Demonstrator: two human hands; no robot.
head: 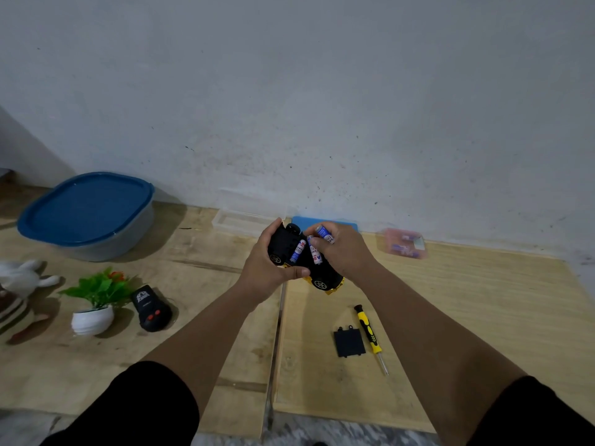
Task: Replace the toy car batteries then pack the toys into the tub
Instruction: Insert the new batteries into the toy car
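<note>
Nearest the camera, two bare forearms in black sleeves (135, 403) reach forward over pale plywood boards (467, 317) laid on the floor. On the right board lie a black battery cover (349, 342) and, just beside it on its right, a yellow-and-black screwdriver (370, 336) with its tip toward the camera. To the left sit a black remote control (150, 309), a small white pot with a green plastic plant (95, 304), and a white plush toy (22, 278) at the frame's edge. Farther on, held up above the boards, the left hand (264, 272) grips the toy car (306, 265), which is turned underside up, black chassis and wheels showing, yellow body beneath; the thumb curls under it and the fingers wrap its far end. Two batteries (298, 251) with blue-and-white labels lie in the open compartment. The right hand (344, 252) rests against the car's right side and pinches a third battery (325, 234) between its fingertips, just above the compartment. Beyond the hands, against the grey wall (322, 91), lie a clear shallow tray (244, 220), a blue flat lid (341, 224) and a small pinkish box (405, 243) whose contents are too blurred to name. Far left stands the tub (87, 217), translucent grey, closed with a blue lid.
</note>
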